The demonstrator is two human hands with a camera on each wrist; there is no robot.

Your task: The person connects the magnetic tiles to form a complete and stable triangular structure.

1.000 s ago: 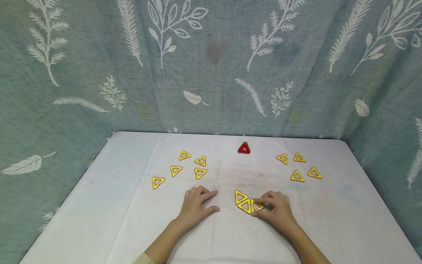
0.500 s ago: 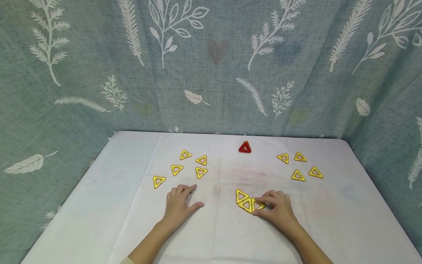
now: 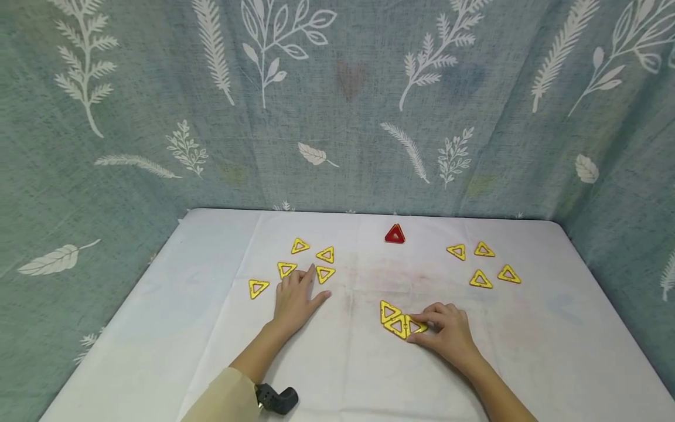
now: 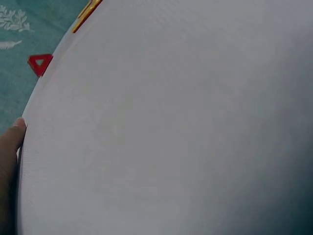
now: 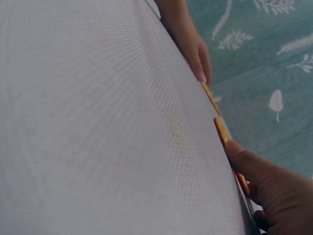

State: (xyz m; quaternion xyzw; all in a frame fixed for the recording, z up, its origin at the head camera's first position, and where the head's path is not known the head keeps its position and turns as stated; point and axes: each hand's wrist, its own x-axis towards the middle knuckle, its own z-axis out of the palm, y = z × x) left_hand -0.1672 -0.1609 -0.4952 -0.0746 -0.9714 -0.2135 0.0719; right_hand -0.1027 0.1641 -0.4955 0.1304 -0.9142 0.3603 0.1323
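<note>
My right hand [image 3: 448, 333] pinches a yellow triangular magnetic tile [image 3: 408, 328] between thumb and index finger. That tile lies edge to edge with two more yellow triangles [image 3: 384, 315], making a flat row on the white cloth. In the right wrist view, the thumb of the right hand [image 5: 274, 188] presses along the yellow edge [image 5: 221, 128]. My left hand [image 3: 295, 300] reaches over the cloth with its index finger extended and thumb spread. Its index fingertip is right beside a loose yellow triangle [image 3: 327, 269]. Only part of the left hand [image 4: 11, 142] shows in the left wrist view.
Several more yellow triangles [image 3: 251, 289] are scattered at the left. Another group of yellow triangles [image 3: 480, 285] lies at the back right. Near the table's far edge sits a red triangle [image 3: 388, 238]. A leaf-patterned curtain [image 3: 327, 117] rises behind the white table [image 3: 158, 328].
My left hand drew back leftward from beside the joined tiles, then moved forward to the loose yellow triangles. The right hand keeps its pinch on the tile in the row.
</note>
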